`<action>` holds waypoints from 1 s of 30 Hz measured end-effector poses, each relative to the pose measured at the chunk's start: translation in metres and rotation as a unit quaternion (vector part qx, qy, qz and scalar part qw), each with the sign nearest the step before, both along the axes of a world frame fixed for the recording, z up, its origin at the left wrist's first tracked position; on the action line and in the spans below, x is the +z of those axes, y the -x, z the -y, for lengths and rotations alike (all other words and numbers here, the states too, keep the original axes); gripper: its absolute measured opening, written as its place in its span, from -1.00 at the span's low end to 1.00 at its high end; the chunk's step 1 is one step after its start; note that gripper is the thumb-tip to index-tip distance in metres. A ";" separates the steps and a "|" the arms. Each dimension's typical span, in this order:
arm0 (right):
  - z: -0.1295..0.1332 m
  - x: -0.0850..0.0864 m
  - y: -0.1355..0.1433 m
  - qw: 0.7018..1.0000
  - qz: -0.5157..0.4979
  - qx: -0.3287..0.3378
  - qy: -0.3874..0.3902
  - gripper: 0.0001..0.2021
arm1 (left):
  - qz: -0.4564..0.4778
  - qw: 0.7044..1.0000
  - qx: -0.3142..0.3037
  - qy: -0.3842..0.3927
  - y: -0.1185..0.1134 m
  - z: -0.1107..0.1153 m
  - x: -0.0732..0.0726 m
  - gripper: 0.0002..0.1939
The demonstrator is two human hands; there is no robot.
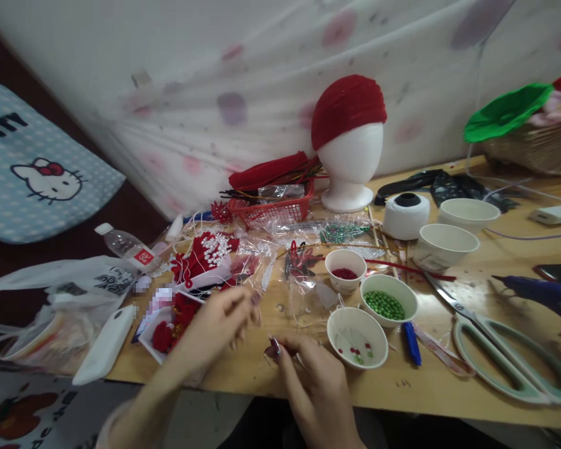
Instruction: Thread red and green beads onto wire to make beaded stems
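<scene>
My left hand [227, 318] is over the middle of the table, slightly smeared by motion. Its fingers are curled and drawn together; anything in them is too small to make out. Lower and to the right, my right hand [315, 377] has thumb and forefinger pinched near the table's front edge, with something thin and pale beside the tips that I cannot name. Close to the right hand stands a paper cup [358, 363] with a few red and green beads inside. Behind it are a bowl of green beads [384, 305] and a cup of dark red beads [345, 274].
Large scissors [509, 355], a blue marker [411, 344] and a glue gun [537, 290] lie at the right. Foam head [353, 159], red basket [266, 212] and thread cone [406, 219] stand behind. On the left are a bottle [126, 246], plastic bags and a white box [152, 333].
</scene>
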State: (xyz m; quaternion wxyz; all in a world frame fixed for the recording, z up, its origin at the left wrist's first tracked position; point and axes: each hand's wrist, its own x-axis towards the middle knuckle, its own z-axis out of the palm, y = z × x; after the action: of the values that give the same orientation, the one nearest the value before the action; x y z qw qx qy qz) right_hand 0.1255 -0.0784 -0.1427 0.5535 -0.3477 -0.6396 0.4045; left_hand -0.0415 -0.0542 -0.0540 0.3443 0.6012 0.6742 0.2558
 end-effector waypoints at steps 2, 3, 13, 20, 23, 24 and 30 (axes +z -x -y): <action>-0.001 -0.003 0.003 1.000 -0.004 0.004 0.009 -0.87 | -0.087 0.991 0.069 -0.070 0.020 -0.030 0.005 -0.71; -0.002 -0.005 0.004 1.000 -0.006 0.009 0.014 -0.86 | -0.101 0.987 0.089 -0.090 0.029 -0.046 0.007 -0.72; -0.008 -0.019 0.011 0.998 -0.037 0.018 0.044 -0.82 | -0.033 0.999 0.022 0.007 0.054 -0.124 0.009 -0.69; -0.011 -0.010 0.010 0.998 -0.034 0.031 0.029 -0.83 | -0.063 0.988 -0.095 0.100 0.040 -0.133 0.003 -0.79; -0.011 -0.011 0.011 0.998 -0.028 0.034 0.036 -0.83 | -0.103 0.981 -0.126 0.104 0.034 -0.142 -0.011 -0.67; -0.011 -0.012 0.011 0.998 -0.027 0.031 0.040 -0.83 | -0.116 0.979 -0.134 0.098 0.033 -0.145 -0.017 -0.64; -0.009 -0.013 0.010 0.997 -0.034 0.018 0.072 -0.84 | -0.172 0.967 -0.169 0.082 0.034 -0.160 -0.042 -0.70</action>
State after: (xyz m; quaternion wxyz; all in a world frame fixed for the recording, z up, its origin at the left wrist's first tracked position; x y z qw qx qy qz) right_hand 0.1151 -0.0692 -0.1559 0.5413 -0.3612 -0.5955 0.4711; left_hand -0.0756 0.1054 -0.0963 0.3101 0.7111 0.6303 0.0304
